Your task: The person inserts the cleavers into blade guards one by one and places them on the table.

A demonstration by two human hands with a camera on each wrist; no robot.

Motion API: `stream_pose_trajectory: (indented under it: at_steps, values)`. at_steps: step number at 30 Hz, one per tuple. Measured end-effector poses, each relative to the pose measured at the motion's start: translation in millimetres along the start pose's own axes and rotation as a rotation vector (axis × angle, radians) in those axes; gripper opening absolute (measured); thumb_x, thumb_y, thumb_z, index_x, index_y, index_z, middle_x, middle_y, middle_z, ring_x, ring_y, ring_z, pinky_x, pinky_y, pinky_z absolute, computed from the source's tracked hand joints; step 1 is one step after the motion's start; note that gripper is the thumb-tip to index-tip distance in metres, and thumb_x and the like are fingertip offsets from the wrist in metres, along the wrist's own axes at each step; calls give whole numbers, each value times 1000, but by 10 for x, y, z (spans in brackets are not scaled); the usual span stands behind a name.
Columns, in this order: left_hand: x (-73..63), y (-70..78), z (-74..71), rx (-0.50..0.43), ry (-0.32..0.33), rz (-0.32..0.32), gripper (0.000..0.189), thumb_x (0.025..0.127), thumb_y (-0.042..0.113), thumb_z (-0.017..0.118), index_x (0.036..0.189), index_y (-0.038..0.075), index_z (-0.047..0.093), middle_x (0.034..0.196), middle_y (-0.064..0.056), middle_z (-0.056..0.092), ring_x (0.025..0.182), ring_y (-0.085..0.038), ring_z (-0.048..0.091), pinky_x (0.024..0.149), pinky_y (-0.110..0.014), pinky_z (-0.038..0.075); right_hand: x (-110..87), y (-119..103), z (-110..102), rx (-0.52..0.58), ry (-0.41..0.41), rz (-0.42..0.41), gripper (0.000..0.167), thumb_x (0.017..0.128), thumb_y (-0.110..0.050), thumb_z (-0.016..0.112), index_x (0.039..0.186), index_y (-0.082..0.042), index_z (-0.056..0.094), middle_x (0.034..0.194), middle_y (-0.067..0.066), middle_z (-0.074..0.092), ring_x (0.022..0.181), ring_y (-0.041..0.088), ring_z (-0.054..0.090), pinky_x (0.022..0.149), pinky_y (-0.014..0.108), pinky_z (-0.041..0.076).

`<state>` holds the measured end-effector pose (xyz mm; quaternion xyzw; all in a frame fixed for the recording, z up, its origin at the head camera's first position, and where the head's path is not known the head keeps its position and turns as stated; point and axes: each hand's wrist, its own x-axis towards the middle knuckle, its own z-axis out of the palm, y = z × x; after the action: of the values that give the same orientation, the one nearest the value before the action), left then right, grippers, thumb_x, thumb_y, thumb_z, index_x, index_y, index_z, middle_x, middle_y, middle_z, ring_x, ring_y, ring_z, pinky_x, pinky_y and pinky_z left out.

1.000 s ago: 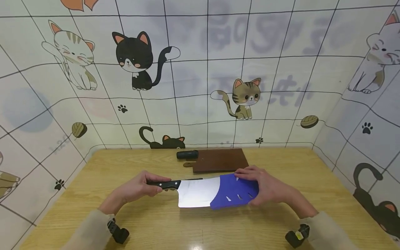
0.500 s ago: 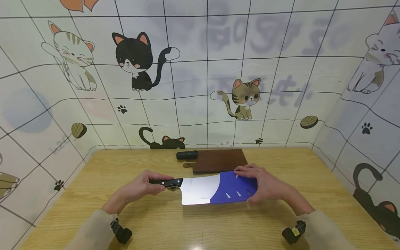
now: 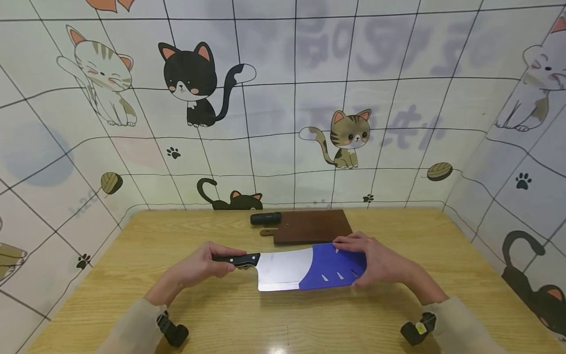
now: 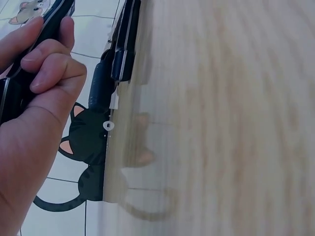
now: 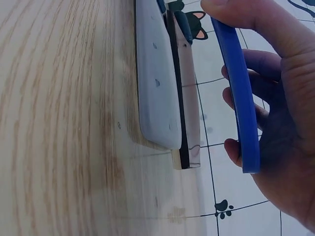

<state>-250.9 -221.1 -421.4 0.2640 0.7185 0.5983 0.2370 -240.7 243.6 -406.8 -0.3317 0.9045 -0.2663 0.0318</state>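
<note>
A cleaver [image 3: 283,271] is held level above the table, its blade partly inside a blue blade sheath [image 3: 329,268]. My left hand [image 3: 199,265] pinches the cleaver's black handle [image 3: 245,259]. Thumb and fingers of my right hand [image 3: 382,265] grip the sheath by its outer end. The left wrist view shows curled fingers around the black handle [image 4: 37,44]. In the right wrist view the thumb and fingers hold the blue sheath [image 5: 238,98] edge-on. The blade's tip is hidden in the sheath.
A brown cutting board [image 3: 311,227] and a black cylinder [image 3: 265,219] lie at the table's back edge. Both wrist views show a second knife on the table, with a black handle [image 4: 125,46] and a pale blade [image 5: 160,93], largely hidden in the head view. A cat-print wall [image 3: 274,108] rises behind.
Over the last second the left hand and cleaver have shifted slightly right. A bit less bare blade shows outside the sheath. Since half a second ago both hands look almost still.
</note>
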Motion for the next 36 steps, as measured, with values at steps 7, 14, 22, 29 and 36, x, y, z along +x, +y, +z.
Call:
stream_pose_trajectory:
  at_steps: [7, 14, 22, 29, 36]
  values:
    - [-3, 36, -88, 20, -66, 11, 43, 94, -2, 65, 136, -8, 61, 89, -12, 62, 62, -8, 39, 58, -21, 34, 9, -50, 3, 27, -16, 15, 96, 61, -43, 95, 145, -12, 60, 146, 10, 52, 131, 42, 44, 99, 65, 39]
    - [-14, 61, -168, 75, -133, 20, 43, 93, -4, 64, 136, -7, 61, 79, 0, 55, 59, -7, 36, 55, -21, 33, 6, -97, 74, 65, -42, -1, 91, 63, -34, 95, 144, -14, 61, 146, 10, 52, 130, 38, 45, 100, 59, 42]
    - [38, 90, -141, 80, -131, -12, 43, 92, -2, 66, 135, -5, 64, 90, -8, 60, 61, -7, 37, 56, -21, 35, 68, -173, 157, 66, -58, -39, 91, 62, -32, 94, 145, -20, 61, 147, 1, 53, 129, 25, 44, 99, 51, 43]
    - [130, 91, -34, 74, -104, -19, 42, 93, -1, 66, 135, -4, 64, 75, 0, 51, 59, -7, 35, 55, -21, 33, 139, -213, 180, 84, -57, 11, 90, 61, -30, 92, 145, -19, 61, 147, 2, 50, 130, 30, 45, 99, 55, 43]
    - [213, 100, 66, 79, -59, -32, 43, 94, 2, 67, 136, -2, 64, 91, -13, 64, 64, -9, 42, 57, -21, 36, 204, -202, 199, 96, -43, 4, 91, 61, -31, 92, 145, -16, 60, 146, 1, 50, 129, 28, 46, 101, 55, 42]
